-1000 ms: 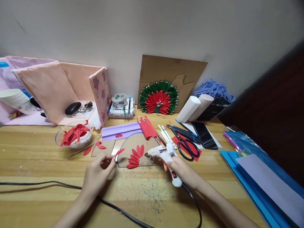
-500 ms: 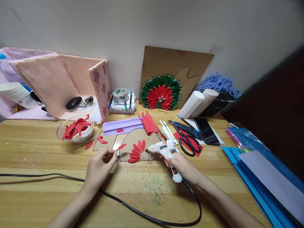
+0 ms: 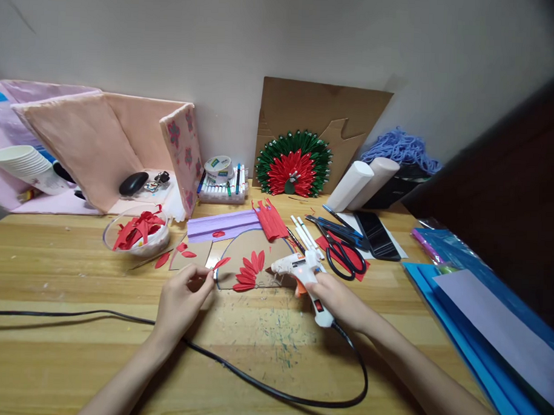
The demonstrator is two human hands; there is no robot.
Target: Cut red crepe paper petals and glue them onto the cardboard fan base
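Between thumb and fingertips, my left hand [image 3: 183,301] pinches a red paper petal [image 3: 221,263] by one end, over the left edge of a half-round cardboard piece [image 3: 226,278]. Several red petals [image 3: 250,272] lie fanned out on that cardboard. Wrapped round the handle of a white hot glue gun [image 3: 304,275] is my right hand [image 3: 337,297]. The gun's nozzle points left, close to the fanned petals; whether it touches the cardboard I cannot tell. Loose petals [image 3: 189,254] rest on a smaller cardboard scrap [image 3: 202,260] beyond my left hand.
A black cord [image 3: 253,382] loops across the front of the table. Behind stand a bowl of red paper scraps [image 3: 141,251], purple crepe paper [image 3: 198,230] and a green-and-red peacock craft [image 3: 294,166]. Black scissors [image 3: 345,258] and a phone [image 3: 376,235] lie right; blue sheets [image 3: 436,322] sit at the edge.
The view has shifted slightly. My right hand's fingers have eased off the glue gun's orange trigger, which shows more plainly now. My left hand still pinches the petal in nearly the same place.
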